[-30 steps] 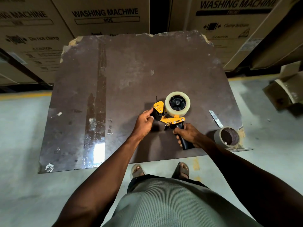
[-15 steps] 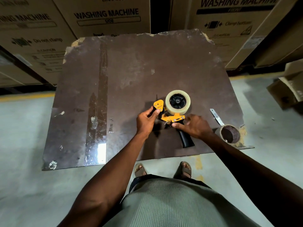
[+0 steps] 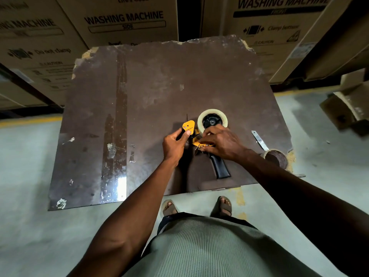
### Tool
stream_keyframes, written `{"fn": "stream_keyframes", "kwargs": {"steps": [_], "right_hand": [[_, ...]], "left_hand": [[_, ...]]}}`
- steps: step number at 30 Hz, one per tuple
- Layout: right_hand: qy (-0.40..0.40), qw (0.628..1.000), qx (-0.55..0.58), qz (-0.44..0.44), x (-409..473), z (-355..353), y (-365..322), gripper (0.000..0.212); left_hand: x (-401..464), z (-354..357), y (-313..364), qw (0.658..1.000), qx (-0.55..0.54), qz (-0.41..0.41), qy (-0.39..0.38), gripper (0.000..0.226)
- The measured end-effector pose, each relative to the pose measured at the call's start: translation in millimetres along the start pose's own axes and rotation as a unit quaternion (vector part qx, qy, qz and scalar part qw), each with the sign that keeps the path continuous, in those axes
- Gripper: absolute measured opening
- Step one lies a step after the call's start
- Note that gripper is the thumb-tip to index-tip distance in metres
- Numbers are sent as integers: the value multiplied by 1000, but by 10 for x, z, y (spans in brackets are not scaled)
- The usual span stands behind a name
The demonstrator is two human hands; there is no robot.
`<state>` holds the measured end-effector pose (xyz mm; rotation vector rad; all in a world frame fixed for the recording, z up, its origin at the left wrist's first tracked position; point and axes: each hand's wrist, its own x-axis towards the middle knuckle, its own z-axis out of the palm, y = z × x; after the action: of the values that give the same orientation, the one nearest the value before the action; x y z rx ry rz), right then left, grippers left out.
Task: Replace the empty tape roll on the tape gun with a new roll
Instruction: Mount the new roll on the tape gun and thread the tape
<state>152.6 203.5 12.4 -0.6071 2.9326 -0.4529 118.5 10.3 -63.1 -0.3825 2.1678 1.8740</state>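
A yellow tape gun (image 3: pixel 189 126) with a black handle (image 3: pixel 220 166) lies flat on the brown board (image 3: pixel 139 96). A full roll of clear tape (image 3: pixel 201 120) sits on its black hub. My left hand (image 3: pixel 173 145) pinches the gun's yellow front end between thumb and fingers. My right hand (image 3: pixel 221 141) rests over the gun's middle, fingertips touching the lower edge of the roll and the yellow frame; what they grip is hidden. An empty cardboard tape core (image 3: pixel 276 157) lies at the board's right edge.
A thin metal strip (image 3: pixel 259 139) lies beside the empty core. Washing machine cartons (image 3: pixel 123 21) stand behind the board, and a smaller open carton (image 3: pixel 347 108) sits on the floor at right. My sandalled feet (image 3: pixel 169 206) stand at the board's near edge.
My right hand let go of the black handle and moved up onto the gun's frame and the roll's lower edge. The gun now lies flat. My left hand stayed at the front end.
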Motion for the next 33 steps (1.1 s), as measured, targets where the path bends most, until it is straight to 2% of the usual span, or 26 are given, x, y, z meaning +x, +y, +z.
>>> {"fn": "stream_keyframes", "kwargs": {"steps": [6, 13, 18, 27, 31, 33], "right_hand": [[-38, 999, 9, -6, 136, 22, -40, 34], [-52, 996, 75, -2, 236, 100, -17, 37], [-58, 991, 119, 23, 278, 95, -14, 19], [-70, 982, 124, 124, 349, 132, -92, 18], [-54, 973, 104, 196, 419, 161, -150, 28], [-64, 970, 122, 201, 394, 109, -185, 29]], "left_hand": [[-37, -14, 67, 999, -24, 13, -19, 45], [-32, -20, 36, 999, -35, 7, -22, 46], [-11, -2, 80, 999, -41, 7, -32, 44], [24, -17, 101, 998, -30, 17, -46, 41], [39, -19, 103, 998, -30, 13, -46, 39], [31, -28, 117, 998, -32, 11, -47, 40]]}}
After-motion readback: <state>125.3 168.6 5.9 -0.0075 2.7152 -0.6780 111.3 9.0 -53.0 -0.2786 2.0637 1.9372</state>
